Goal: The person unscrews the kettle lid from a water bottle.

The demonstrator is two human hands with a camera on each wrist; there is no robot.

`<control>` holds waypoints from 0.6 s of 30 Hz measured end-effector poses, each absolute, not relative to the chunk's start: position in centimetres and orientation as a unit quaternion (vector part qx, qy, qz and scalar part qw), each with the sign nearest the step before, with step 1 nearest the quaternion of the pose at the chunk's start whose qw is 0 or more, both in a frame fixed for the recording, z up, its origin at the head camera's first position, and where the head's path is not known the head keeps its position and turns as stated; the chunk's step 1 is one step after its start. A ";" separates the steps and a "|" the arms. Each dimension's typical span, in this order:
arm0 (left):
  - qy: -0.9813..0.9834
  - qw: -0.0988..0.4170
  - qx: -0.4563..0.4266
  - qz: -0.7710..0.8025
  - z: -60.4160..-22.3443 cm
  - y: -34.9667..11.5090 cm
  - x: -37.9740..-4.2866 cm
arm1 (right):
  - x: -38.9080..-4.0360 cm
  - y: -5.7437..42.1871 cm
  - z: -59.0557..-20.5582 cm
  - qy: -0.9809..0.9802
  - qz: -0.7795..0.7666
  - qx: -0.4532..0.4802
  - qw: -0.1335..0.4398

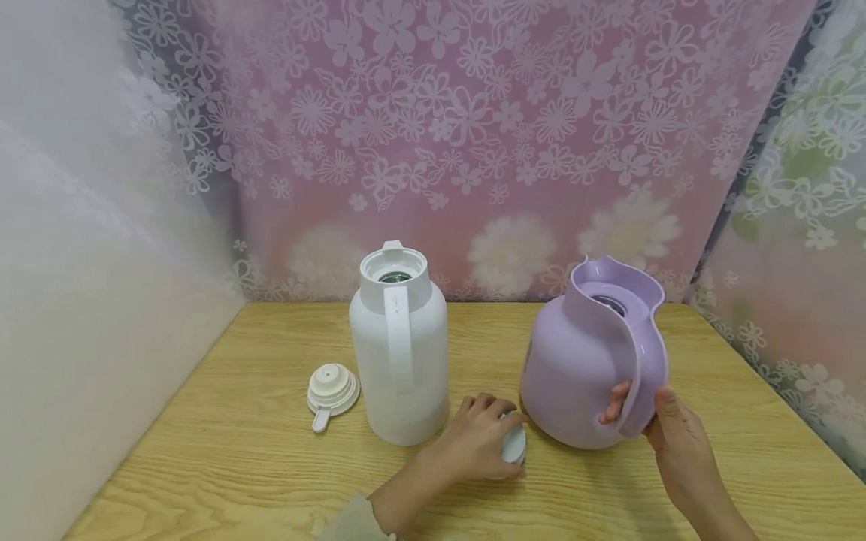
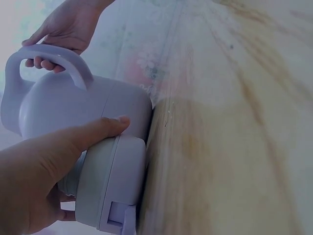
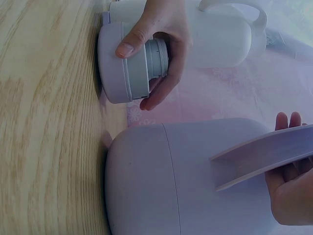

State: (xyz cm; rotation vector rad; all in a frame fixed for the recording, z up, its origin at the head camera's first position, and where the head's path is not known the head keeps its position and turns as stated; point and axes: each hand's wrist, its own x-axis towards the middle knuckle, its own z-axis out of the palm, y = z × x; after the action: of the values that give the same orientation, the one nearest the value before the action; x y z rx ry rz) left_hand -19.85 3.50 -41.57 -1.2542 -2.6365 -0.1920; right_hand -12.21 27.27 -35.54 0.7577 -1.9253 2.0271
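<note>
My left hand (image 1: 477, 442) grips a thermos lid (image 1: 514, 445), thumb and fingers spread around its sides. In the right wrist view the lid (image 3: 111, 63) shows a lavender cap part against the wood and a grey stopper part that faces up. The hand covers much of the lid in the head view. My right hand (image 1: 685, 445) holds the handle (image 1: 644, 376) of a lavender thermos jug (image 1: 575, 368), with fingers through the loop and the thumb outside. The jug's mouth (image 1: 612, 303) is uncovered. Its base is at the table, close to the right of the lid.
A white thermos jug (image 1: 404, 361) stands left of the lid, its top uncovered and its handle towards me. Beside it on the wooden table (image 1: 223, 451) lies a cream stopper (image 1: 333, 388) with a small tab. A pink flowered curtain (image 1: 433, 150) hangs behind.
</note>
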 end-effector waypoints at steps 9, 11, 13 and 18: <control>-0.898 0.102 -0.425 -0.061 -41.5 3.6 -19.8 | -12.3 27.3 -35.6 -0.650 0.703 0.263 0.121; -0.898 0.104 -0.424 -0.061 -41.5 3.6 -19.8 | -12.4 27.3 -35.6 -0.648 0.704 0.265 0.121; -0.898 0.104 -0.423 -0.060 -41.4 3.6 -19.8 | -12.4 27.4 -35.7 -0.647 0.704 0.266 0.121; -0.898 0.107 -0.424 -0.051 -41.3 3.6 -19.6 | -12.3 27.3 -35.6 -0.650 0.702 0.266 0.119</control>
State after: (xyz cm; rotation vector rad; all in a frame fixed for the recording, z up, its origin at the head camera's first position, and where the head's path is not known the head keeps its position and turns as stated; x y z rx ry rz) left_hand -19.63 3.61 -41.28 -1.2473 -2.6428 -0.1499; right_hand -12.35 27.33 -35.61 0.7777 -1.8990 2.0525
